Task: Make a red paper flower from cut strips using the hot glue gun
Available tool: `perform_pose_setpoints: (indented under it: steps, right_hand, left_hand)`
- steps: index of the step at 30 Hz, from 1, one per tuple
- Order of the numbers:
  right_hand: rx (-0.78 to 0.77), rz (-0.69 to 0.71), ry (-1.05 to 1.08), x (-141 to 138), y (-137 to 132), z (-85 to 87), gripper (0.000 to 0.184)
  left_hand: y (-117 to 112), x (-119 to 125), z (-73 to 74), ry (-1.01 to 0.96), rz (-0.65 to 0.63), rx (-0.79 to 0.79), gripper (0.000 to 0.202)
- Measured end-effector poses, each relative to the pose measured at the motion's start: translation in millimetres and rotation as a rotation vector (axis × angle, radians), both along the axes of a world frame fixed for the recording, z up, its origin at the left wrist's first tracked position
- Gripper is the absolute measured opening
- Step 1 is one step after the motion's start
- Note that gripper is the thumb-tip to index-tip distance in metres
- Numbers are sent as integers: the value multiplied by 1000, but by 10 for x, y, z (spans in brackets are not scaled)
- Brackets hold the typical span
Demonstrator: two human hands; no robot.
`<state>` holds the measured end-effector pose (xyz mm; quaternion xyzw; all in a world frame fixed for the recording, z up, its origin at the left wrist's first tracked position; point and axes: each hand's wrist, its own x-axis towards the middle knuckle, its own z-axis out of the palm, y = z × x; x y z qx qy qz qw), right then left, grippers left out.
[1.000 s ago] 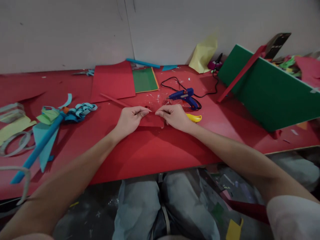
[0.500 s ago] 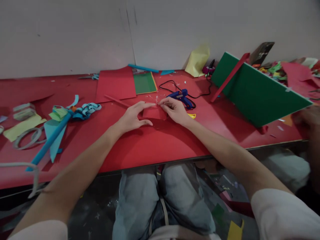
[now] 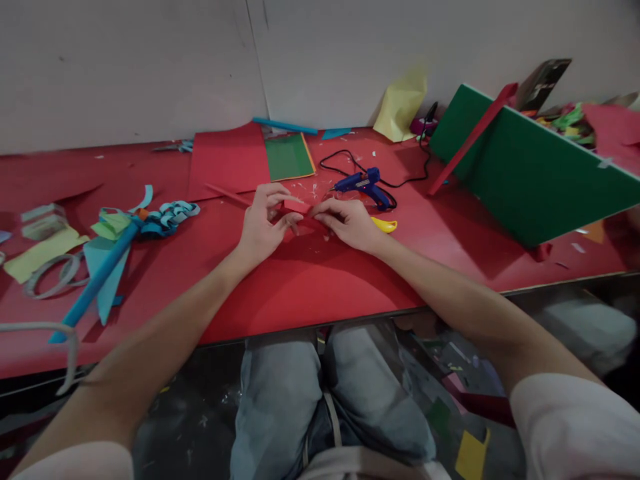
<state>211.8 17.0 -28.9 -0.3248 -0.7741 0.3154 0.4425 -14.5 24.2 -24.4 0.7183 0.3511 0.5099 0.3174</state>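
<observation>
A small folded piece of red paper (image 3: 297, 207) is held between my hands, just above the red table. My right hand (image 3: 347, 223) pinches its right end with thumb and fingertips. Around the left end, the fingers and thumb of my left hand (image 3: 263, 223) are curled, gripping it from above and below. Part of the paper is hidden by the fingers. Beyond my right hand lies a blue hot glue gun (image 3: 365, 185) with a black cord. A yellow object (image 3: 385, 225) rests close beside that hand's wrist.
Red sheets (image 3: 227, 160) and a green sheet (image 3: 290, 158) lie at the back. A green board (image 3: 530, 170) with a red strip leans at the right. At the left are a blue paper tube (image 3: 97, 283), a paper chain (image 3: 170, 219) and a tape roll (image 3: 53, 277).
The red paper has been raised and turned, showing a narrower face. My left hand has tilted upward and closed in on its left end. The camera view has shifted slightly.
</observation>
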Motion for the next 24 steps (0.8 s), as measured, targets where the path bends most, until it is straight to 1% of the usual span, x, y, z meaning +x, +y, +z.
perform_pose_setpoints:
  steps: [1,3,5,7,9,13,16,18,21,24]
  right_hand:
    - [43,-7,-23,6,-4,9,24]
    - [120,-24,-57,26,-15,34,32]
    - [161,-18,-81,46,-30,61,41]
    - [165,4,-85,55,-42,71,47]
    - [145,10,-51,47,-39,51,47]
    - [18,-5,97,7,13,-48,40]
    - [-32,-20,137,-8,54,-89,36]
    - [-60,-16,143,-13,60,-81,34]
    - [-124,21,161,-19,46,-51,35]
    - [-137,30,185,-23,36,-39,33]
  left_hand:
    - [-11,11,1,-8,-14,-20,68]
    - [-33,33,10,12,-27,-73,63]
    - [-40,51,14,31,5,-103,56]
    - [-24,62,4,29,37,-100,55]
    - [9,64,-14,0,29,-101,58]
    - [61,58,-36,-75,-50,-157,66]
    - [55,64,-35,-65,-28,-168,68]
    - [40,74,-37,-63,-2,-157,62]
    - [18,89,-48,-79,17,-150,47]
    - [2,105,-49,-103,23,-225,35]
